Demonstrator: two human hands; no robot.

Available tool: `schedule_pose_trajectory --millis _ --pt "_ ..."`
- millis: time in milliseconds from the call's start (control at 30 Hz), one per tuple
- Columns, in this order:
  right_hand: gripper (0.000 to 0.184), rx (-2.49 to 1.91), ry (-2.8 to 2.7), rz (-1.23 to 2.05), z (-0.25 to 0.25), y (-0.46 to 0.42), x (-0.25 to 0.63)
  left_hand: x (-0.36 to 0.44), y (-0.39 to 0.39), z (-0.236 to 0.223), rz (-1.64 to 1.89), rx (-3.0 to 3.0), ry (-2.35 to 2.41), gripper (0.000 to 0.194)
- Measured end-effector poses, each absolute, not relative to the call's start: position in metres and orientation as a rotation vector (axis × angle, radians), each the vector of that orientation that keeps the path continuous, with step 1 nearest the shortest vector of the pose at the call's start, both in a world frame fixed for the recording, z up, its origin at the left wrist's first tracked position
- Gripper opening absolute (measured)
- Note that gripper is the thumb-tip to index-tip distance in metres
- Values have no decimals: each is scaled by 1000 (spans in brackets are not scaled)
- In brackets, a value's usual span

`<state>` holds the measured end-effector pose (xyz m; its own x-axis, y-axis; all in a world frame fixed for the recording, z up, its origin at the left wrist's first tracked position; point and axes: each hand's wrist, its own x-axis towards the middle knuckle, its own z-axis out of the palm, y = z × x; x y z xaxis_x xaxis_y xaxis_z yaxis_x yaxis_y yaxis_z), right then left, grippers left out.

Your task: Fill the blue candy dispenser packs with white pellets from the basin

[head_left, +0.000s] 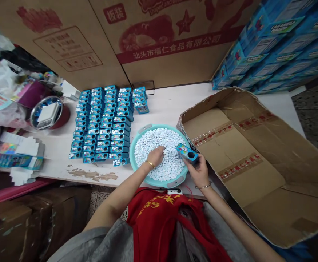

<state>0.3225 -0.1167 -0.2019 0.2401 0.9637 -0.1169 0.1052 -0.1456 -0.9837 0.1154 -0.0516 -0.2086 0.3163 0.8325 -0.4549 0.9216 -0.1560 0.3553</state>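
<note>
My left hand reaches into a turquoise basin heaped with small white candies. Its fingers are curled in among them, and how many pieces they hold is hidden. At the basin's right rim, my right hand grips a small blue candy box, held tilted with a dark round hole in its end facing up. To the left, rows of similar blue boxes stand packed together. Several of these show white candies at their tops, others open dark holes.
A large open carton lies right of the basin. Tall cardboard cartons line the back, with stacked blue display boxes at back right. A metal bowl with a white device stands left, near clutter and flattened packaging.
</note>
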Motion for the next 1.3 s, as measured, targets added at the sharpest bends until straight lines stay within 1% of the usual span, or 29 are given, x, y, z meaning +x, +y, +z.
schedule_pose_trajectory --millis 67,167,267,433,533,633,767,900,1000,1067,1133,1200,1300 --pt "40 -1500 -970 1096 -203 -116 322 117 -52 -209 -131 1990 1508 37" --pt "41 -1519 -956 1092 -202 -119 324 97 -57 -191 13 1941 1426 31" --pt "39 -1558 -1029 1019 -198 -123 326 71 -61 -155 75 1948 1363 26" --pt "34 -1519 -1329 872 -189 -119 326 54 -62 -87 68 2108 1234 26" --pt "33 -1424 -1478 822 -188 -115 322 65 -58 -54 -42 2226 1157 23" --pt "38 -1380 -1536 792 -189 -114 317 85 -54 -29 -253 2317 1147 21" --pt "38 -1348 -1568 767 -192 -117 312 113 -54 -3 -534 2392 1234 19" --pt "38 -1346 -1555 804 -196 -121 310 135 -62 15 -642 2483 1242 21" --pt "39 -1346 -1540 816 -200 -122 310 133 -64 15 -630 2580 1185 21" --pt "39 -1351 -1520 816 -201 -122 312 117 -57 2 -559 2630 1240 20" --pt "38 -1361 -1491 819 -202 -121 315 93 -45 -24 -510 2639 1392 21" --pt "37 -1374 -1460 830 -201 -120 318 68 -31 -61 -529 2598 1559 23" --pt "36 -1392 -1408 854 -197 -120 323 48 -18 -122 -536 2497 1609 25"
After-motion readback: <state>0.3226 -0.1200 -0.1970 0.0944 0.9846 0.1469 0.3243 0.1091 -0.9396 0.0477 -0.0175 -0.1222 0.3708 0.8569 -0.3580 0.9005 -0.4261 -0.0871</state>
